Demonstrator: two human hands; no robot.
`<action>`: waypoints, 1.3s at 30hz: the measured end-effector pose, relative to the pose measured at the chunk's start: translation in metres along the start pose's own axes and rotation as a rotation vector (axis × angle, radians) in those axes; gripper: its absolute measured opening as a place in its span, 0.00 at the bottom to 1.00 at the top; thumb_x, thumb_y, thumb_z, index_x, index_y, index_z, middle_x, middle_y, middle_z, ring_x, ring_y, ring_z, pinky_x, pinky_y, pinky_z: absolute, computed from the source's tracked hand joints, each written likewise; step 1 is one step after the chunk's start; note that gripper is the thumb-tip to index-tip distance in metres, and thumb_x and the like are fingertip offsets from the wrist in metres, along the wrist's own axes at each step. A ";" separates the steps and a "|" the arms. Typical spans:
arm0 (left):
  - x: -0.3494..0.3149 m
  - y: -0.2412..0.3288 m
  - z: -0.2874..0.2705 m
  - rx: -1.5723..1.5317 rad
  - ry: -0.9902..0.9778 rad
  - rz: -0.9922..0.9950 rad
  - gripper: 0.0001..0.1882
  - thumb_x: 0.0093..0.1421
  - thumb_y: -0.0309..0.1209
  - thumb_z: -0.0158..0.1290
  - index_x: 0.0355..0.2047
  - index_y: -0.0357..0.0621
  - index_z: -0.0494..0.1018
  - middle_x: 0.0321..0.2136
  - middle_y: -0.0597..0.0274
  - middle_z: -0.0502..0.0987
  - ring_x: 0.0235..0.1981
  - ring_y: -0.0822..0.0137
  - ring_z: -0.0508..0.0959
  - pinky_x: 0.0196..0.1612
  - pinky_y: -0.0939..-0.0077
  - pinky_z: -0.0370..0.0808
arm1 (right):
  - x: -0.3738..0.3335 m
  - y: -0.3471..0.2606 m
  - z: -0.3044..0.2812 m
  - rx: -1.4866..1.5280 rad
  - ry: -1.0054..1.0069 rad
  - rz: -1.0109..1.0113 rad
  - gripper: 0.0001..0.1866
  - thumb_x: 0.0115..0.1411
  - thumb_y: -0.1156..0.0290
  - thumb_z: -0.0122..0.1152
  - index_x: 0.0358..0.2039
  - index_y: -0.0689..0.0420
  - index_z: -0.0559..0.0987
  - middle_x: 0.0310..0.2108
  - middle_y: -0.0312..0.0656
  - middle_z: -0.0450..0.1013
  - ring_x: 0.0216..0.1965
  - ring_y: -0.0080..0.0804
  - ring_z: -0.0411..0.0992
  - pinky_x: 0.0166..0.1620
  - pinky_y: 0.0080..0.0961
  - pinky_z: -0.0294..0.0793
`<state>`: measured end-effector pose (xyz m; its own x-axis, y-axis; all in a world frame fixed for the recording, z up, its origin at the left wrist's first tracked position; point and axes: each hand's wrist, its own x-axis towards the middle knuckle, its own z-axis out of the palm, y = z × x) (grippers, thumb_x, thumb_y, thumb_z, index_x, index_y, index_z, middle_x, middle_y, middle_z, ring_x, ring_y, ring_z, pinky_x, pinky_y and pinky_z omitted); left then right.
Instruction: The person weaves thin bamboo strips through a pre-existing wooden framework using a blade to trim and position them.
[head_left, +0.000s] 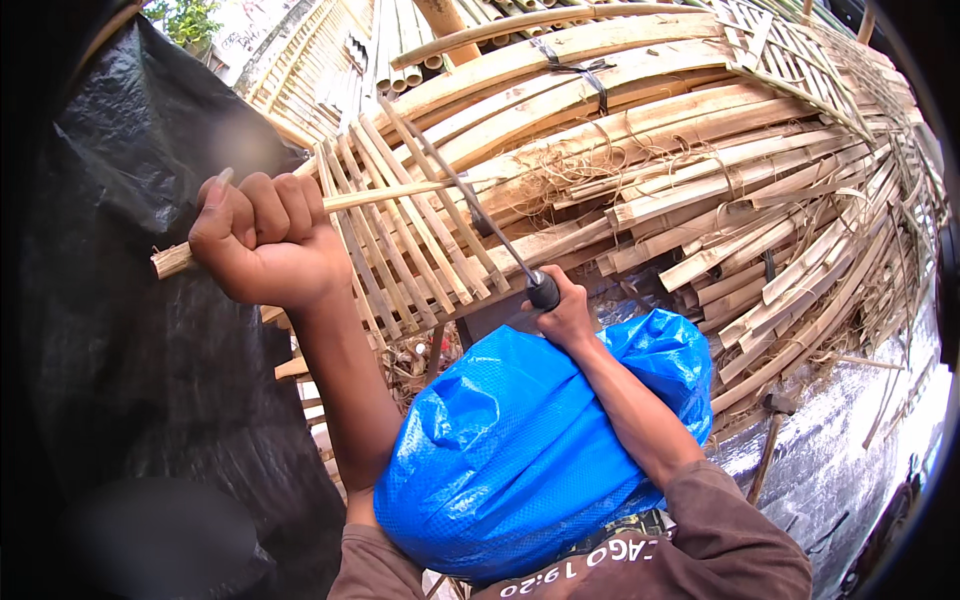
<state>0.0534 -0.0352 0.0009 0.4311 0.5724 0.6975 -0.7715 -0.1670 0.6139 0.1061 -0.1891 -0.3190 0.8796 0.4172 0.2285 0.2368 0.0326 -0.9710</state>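
Note:
My left hand is closed in a fist around a pale bamboo strip, raised in front of the black sheet. The strip's rough end sticks out on the left of the fist, and its other end reaches the blade on the right. In my right hand is the black handle of a long knife, its narrow dark blade slanting up and left across the strip's end. Whether the blade has cut into the strip I cannot tell. Beneath them lies a slatted bamboo panel.
A blue plastic sheet covers my lap. Split bamboo lengths are piled at the right, with loose shavings among them. Black plastic sheeting hangs at my left. A hammer lies at the lower right. Bamboo poles stand behind.

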 end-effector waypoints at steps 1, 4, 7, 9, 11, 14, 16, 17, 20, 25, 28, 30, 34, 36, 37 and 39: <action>0.003 0.002 0.000 -0.019 0.024 0.002 0.21 0.60 0.34 0.41 0.14 0.56 0.45 0.08 0.74 0.43 0.11 0.78 0.38 0.16 0.76 0.41 | 0.001 0.007 0.001 -0.047 0.012 0.089 0.19 0.46 0.72 0.70 0.38 0.59 0.75 0.23 0.42 0.75 0.26 0.25 0.73 0.32 0.27 0.74; 0.001 0.001 0.000 0.004 0.017 -0.006 0.21 0.60 0.33 0.41 0.14 0.56 0.44 0.08 0.75 0.43 0.11 0.78 0.38 0.17 0.76 0.41 | 0.002 0.015 0.000 -0.140 0.044 0.236 0.19 0.46 0.70 0.70 0.39 0.58 0.75 0.24 0.43 0.76 0.27 0.28 0.76 0.33 0.29 0.74; 0.002 0.000 0.005 0.019 0.014 0.006 0.22 0.60 0.33 0.42 0.14 0.56 0.44 0.08 0.75 0.43 0.11 0.78 0.38 0.17 0.75 0.41 | 0.002 0.004 -0.007 -0.225 0.023 0.211 0.20 0.46 0.70 0.70 0.40 0.58 0.75 0.24 0.45 0.76 0.28 0.32 0.78 0.34 0.29 0.75; 0.002 -0.001 0.003 0.027 -0.019 0.024 0.22 0.60 0.33 0.42 0.14 0.56 0.44 0.08 0.75 0.43 0.11 0.78 0.38 0.17 0.75 0.41 | -0.001 -0.012 -0.009 -0.134 0.011 0.069 0.19 0.47 0.71 0.70 0.40 0.58 0.75 0.24 0.47 0.76 0.28 0.34 0.78 0.34 0.30 0.75; 0.002 0.002 0.005 0.015 0.034 0.007 0.21 0.59 0.33 0.42 0.14 0.56 0.44 0.08 0.75 0.43 0.11 0.78 0.38 0.17 0.75 0.41 | -0.002 -0.025 -0.009 -0.026 -0.034 -0.030 0.19 0.47 0.71 0.69 0.40 0.58 0.75 0.24 0.47 0.75 0.27 0.34 0.77 0.33 0.30 0.75; 0.007 0.002 -0.006 0.004 0.072 -0.006 0.21 0.59 0.34 0.41 0.13 0.55 0.45 0.09 0.75 0.43 0.11 0.78 0.38 0.16 0.75 0.40 | 0.001 0.005 -0.003 -0.127 0.022 0.184 0.19 0.46 0.69 0.70 0.39 0.56 0.74 0.24 0.50 0.76 0.29 0.46 0.78 0.32 0.36 0.74; 0.011 0.002 -0.013 0.001 0.061 -0.017 0.21 0.59 0.33 0.43 0.14 0.57 0.44 0.08 0.75 0.43 0.11 0.77 0.38 0.17 0.75 0.41 | 0.001 0.013 -0.003 -0.198 0.066 0.210 0.19 0.45 0.67 0.69 0.39 0.54 0.74 0.24 0.52 0.76 0.30 0.55 0.78 0.32 0.42 0.74; 0.012 0.003 -0.013 0.003 0.082 -0.016 0.21 0.59 0.33 0.43 0.14 0.57 0.44 0.08 0.75 0.43 0.11 0.77 0.38 0.17 0.75 0.41 | 0.002 0.013 -0.004 -0.232 0.055 0.212 0.19 0.46 0.69 0.68 0.39 0.55 0.74 0.24 0.51 0.76 0.30 0.49 0.78 0.33 0.39 0.75; 0.012 0.001 -0.009 0.015 0.113 -0.012 0.22 0.59 0.33 0.43 0.14 0.57 0.44 0.08 0.75 0.43 0.11 0.77 0.38 0.17 0.75 0.41 | -0.002 0.009 -0.008 -0.254 0.032 0.202 0.20 0.45 0.67 0.69 0.40 0.53 0.75 0.25 0.53 0.77 0.32 0.58 0.77 0.32 0.44 0.74; 0.012 0.002 -0.010 0.001 0.068 -0.006 0.22 0.58 0.33 0.44 0.14 0.57 0.44 0.08 0.75 0.43 0.11 0.77 0.38 0.18 0.75 0.41 | 0.002 0.005 -0.005 -0.170 -0.008 0.177 0.21 0.45 0.65 0.70 0.39 0.54 0.75 0.27 0.55 0.77 0.34 0.58 0.77 0.35 0.45 0.75; 0.011 0.002 -0.014 0.018 0.084 -0.019 0.23 0.58 0.34 0.44 0.13 0.57 0.43 0.09 0.75 0.42 0.11 0.77 0.38 0.18 0.75 0.41 | 0.007 0.013 -0.006 -0.276 0.042 0.403 0.20 0.45 0.64 0.69 0.39 0.55 0.75 0.29 0.57 0.78 0.37 0.58 0.77 0.37 0.46 0.74; 0.015 0.003 -0.013 0.025 0.082 -0.016 0.23 0.58 0.34 0.44 0.13 0.57 0.43 0.08 0.75 0.42 0.11 0.77 0.38 0.18 0.75 0.41 | 0.005 0.012 -0.008 -0.279 0.049 0.381 0.21 0.45 0.63 0.68 0.39 0.55 0.74 0.29 0.57 0.78 0.37 0.59 0.77 0.37 0.47 0.74; 0.013 0.002 -0.015 0.008 0.038 -0.017 0.23 0.58 0.33 0.43 0.13 0.57 0.43 0.08 0.75 0.43 0.11 0.77 0.38 0.18 0.75 0.41 | 0.003 0.011 -0.008 -0.246 0.028 0.220 0.19 0.45 0.69 0.69 0.39 0.57 0.75 0.26 0.53 0.77 0.30 0.48 0.78 0.34 0.38 0.75; 0.013 0.005 -0.021 -0.002 -0.008 -0.033 0.22 0.58 0.33 0.43 0.13 0.57 0.44 0.08 0.75 0.43 0.11 0.77 0.38 0.18 0.75 0.42 | 0.002 -0.006 -0.006 -0.163 -0.004 0.117 0.18 0.44 0.73 0.69 0.38 0.58 0.75 0.24 0.50 0.76 0.27 0.38 0.78 0.33 0.32 0.74; 0.014 0.005 -0.025 -0.045 -0.033 -0.037 0.20 0.58 0.32 0.42 0.13 0.56 0.45 0.09 0.75 0.43 0.11 0.78 0.39 0.17 0.76 0.41 | 0.003 -0.006 -0.004 -0.160 0.006 0.153 0.19 0.44 0.72 0.69 0.38 0.57 0.75 0.25 0.51 0.77 0.29 0.43 0.78 0.33 0.34 0.74; 0.014 0.004 -0.035 -0.132 -0.084 -0.044 0.16 0.57 0.32 0.39 0.15 0.54 0.49 0.10 0.75 0.45 0.11 0.78 0.40 0.15 0.77 0.41 | 0.002 -0.001 0.001 -0.153 0.025 0.223 0.19 0.43 0.69 0.68 0.38 0.55 0.75 0.26 0.54 0.78 0.32 0.52 0.79 0.33 0.39 0.75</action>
<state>0.0400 0.0004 -0.0003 0.4990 0.5066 0.7031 -0.8035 -0.0336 0.5944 0.1077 -0.1876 -0.3177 0.9265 0.3761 0.0134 0.0936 -0.1958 -0.9762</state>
